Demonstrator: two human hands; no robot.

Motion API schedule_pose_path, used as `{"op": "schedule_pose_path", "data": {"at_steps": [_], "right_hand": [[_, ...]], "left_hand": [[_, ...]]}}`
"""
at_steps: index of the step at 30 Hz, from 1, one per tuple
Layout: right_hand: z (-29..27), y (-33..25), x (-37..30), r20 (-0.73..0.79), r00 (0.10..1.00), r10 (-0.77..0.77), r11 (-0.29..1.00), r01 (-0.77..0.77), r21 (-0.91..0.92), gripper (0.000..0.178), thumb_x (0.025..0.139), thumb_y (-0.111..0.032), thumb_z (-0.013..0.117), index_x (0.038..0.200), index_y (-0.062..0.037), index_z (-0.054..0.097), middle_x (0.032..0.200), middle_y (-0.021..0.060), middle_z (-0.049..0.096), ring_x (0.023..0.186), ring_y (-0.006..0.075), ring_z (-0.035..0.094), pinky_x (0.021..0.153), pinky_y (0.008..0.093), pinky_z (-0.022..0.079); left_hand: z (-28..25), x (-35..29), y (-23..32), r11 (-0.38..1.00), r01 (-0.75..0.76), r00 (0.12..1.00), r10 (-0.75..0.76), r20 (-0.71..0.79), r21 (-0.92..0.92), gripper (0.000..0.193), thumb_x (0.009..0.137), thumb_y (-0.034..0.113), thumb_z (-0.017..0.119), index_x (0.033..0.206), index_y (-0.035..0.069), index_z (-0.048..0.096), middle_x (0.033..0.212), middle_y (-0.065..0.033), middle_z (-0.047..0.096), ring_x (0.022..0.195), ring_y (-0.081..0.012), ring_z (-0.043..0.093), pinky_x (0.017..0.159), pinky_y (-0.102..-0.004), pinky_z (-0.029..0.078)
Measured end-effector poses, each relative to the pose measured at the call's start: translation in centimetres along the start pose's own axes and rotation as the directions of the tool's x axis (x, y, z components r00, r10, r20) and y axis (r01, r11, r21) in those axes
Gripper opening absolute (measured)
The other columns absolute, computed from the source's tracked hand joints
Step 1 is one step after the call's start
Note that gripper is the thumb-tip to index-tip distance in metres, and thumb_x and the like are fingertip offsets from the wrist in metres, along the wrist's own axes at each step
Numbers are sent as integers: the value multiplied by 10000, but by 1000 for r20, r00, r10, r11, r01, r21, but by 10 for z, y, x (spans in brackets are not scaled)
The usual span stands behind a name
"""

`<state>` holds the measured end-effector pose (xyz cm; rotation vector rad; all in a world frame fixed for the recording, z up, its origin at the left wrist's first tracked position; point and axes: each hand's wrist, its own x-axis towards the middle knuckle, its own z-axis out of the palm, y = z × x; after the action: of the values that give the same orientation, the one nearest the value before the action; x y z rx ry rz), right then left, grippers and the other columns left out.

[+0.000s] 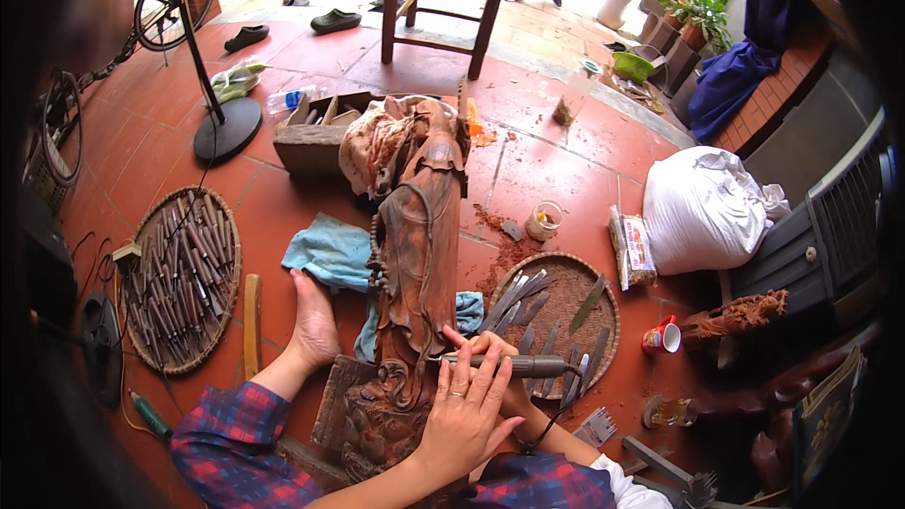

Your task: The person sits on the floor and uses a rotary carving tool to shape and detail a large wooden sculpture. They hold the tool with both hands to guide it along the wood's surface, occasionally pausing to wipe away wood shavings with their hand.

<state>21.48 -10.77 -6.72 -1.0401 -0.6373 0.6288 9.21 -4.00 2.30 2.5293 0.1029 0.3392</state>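
A reddish-brown carved wooden statue (419, 226) lies lengthwise before me, its ornate base nearest my lap. My right hand (500, 353) is closed around a dark grey rotary tool handpiece (535, 367), whose cord trails down at the right. The slim tip points left at the statue's lower folds, close to the scrollwork; whether it touches the wood cannot be told. Over the handpiece and right hand lies my left hand (462, 415), fingers stretched out and thumb apart. A ring shows on it. A light blue cloth (328, 251) sits left of the statue, above my bare foot.
At left, a round basket (236, 273) is full of wooden-handled chisels. Another round basket (603, 320) with flat blades stands close at right. A wooden mallet-like stick (253, 325), a red-and-white mug (662, 336), a white sack (707, 212) and a wooden box (306, 153) surround the statue.
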Motion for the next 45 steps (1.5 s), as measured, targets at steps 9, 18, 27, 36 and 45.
{"op": "schedule_pose_path", "data": {"at_steps": [9, 18, 27, 36, 45], "right_hand": [[4, -12, -8, -100, 995, 13, 993, -25, -117, 250, 800, 16, 717, 855, -27, 477, 815, 82, 557, 989, 267, 645, 1056, 514, 431], [-8, 1, -15, -175, 985, 0, 985, -30, -171, 312, 786, 28, 723, 849, -40, 425, 813, 58, 534, 997, 295, 645, 1061, 527, 421], [9, -12, -6, -175, 985, -1, 985, -29, -170, 285, 785, 20, 722, 832, -37, 447, 815, 63, 528, 1065, 340, 631, 1041, 506, 444], [6, -12, -4, -139, 990, -11, 986, -12, -165, 300, 780, 37, 717, 843, -40, 434, 832, 60, 525, 1052, 308, 628, 1074, 523, 408], [13, -13, -1, -136, 989, -54, 973, 21, -228, 247, 804, 18, 694, 799, -28, 451, 770, 60, 517, 889, 216, 641, 1096, 540, 382]], "left_hand": [[11, 3, 5, 997, -5, 1000, 3, -28, -77, 805, 853, 428, 633, 1468, 4, 332, 1540, -191, 270, 1435, -419, 203, 1155, -539, 179], [18, 9, 4, 994, -5, 1000, 5, -6, -108, 804, 841, 391, 648, 1466, 0, 329, 1537, -205, 256, 1427, -440, 199, 1148, -561, 195], [14, 7, -3, 988, 15, 1000, -18, -17, -156, 851, 771, 343, 725, 1461, 15, 351, 1533, -196, 270, 1423, -437, 211, 1136, -570, 222], [14, 7, -6, 980, 0, 1000, -2, -12, -200, 888, 747, 324, 737, 1476, 29, 324, 1521, -180, 296, 1417, -418, 234, 1140, -564, 223], [12, 4, -8, 982, 6, 1000, -11, -25, -191, 891, 726, 340, 752, 1462, 31, 356, 1515, -184, 306, 1410, -419, 255, 1130, -560, 247]]}}
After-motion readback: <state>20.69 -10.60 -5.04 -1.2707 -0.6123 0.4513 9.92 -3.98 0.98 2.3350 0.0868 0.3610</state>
